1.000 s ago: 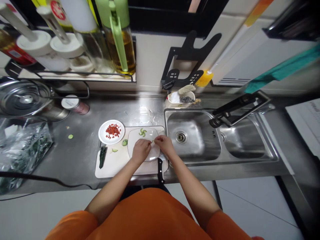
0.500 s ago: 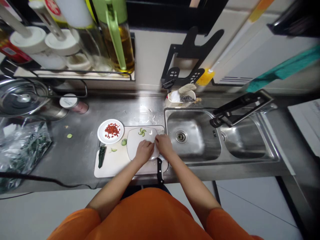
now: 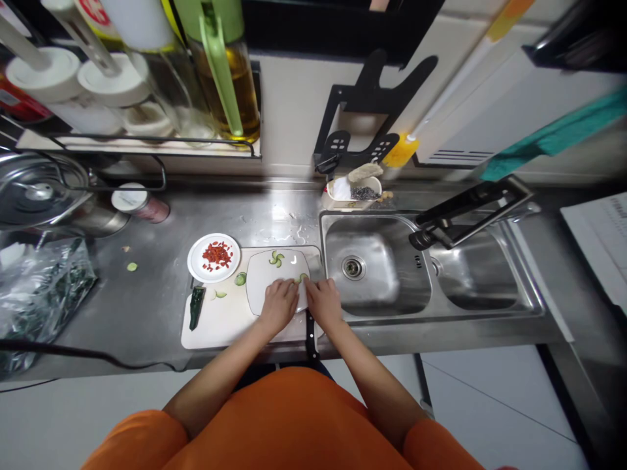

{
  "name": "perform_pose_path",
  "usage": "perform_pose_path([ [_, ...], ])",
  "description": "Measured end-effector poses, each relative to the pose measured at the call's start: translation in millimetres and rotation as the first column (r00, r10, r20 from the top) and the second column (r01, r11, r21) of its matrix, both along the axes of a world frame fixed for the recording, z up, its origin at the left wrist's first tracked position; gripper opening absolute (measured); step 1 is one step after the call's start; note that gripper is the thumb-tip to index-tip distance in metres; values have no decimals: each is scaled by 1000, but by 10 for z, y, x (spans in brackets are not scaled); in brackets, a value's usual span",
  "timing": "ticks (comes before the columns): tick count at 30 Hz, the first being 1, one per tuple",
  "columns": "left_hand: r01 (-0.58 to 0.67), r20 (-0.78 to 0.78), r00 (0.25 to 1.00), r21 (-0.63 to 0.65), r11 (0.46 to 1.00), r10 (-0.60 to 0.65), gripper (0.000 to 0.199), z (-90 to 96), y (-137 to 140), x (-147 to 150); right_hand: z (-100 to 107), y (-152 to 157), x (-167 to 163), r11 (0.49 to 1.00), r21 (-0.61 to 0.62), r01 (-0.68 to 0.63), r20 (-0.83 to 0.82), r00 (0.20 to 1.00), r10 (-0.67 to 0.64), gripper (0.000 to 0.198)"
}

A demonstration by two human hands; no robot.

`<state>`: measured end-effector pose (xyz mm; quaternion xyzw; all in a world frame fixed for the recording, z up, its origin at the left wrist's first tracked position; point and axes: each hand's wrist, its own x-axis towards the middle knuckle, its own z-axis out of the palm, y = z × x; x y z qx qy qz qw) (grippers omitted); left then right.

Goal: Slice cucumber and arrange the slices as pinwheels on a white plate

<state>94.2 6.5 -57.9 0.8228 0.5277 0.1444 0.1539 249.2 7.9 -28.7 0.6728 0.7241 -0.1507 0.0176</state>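
Note:
A white square plate [image 3: 259, 287] rests on the white cutting board [image 3: 215, 329]. Thin cucumber slices [image 3: 277, 259] form a small pinwheel near its far edge. More green cucumber slices [image 3: 300, 279] show at the plate's right side, between my fingertips. My left hand [image 3: 280, 303] reaches over the plate, its fingers bent and pressed together at these slices. From the right, my right hand [image 3: 324, 303] pinches at the same slices. A black-handled knife [image 3: 311, 336] lies just below my right hand, its blade partly hidden.
Left of the plate are a cucumber piece [image 3: 196, 307], a cut end [image 3: 240, 279] and a round white plate [image 3: 194, 266] of red berries. The double sink [image 3: 377, 261] adjoins the board on the right. A plastic bag [image 3: 44, 287] of greens stands far left.
Both hands have come slightly nearer to me and a little apart at the fingertips. Cucumber slices between them now show. The whole view has shifted slightly.

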Motion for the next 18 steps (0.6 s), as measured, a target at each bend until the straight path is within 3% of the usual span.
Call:
perform_pose_path([
  [6, 5, -63, 998, -58, 998, -9, 34, 13, -3, 47, -5, -55, -59, 993, -116, -5, 71, 997, 13, 44],
  [18, -19, -110, 994, -86, 996, 9, 36, 26, -21, 98, -8, -19, -47, 991, -134, -14, 109, 994, 29, 46],
])
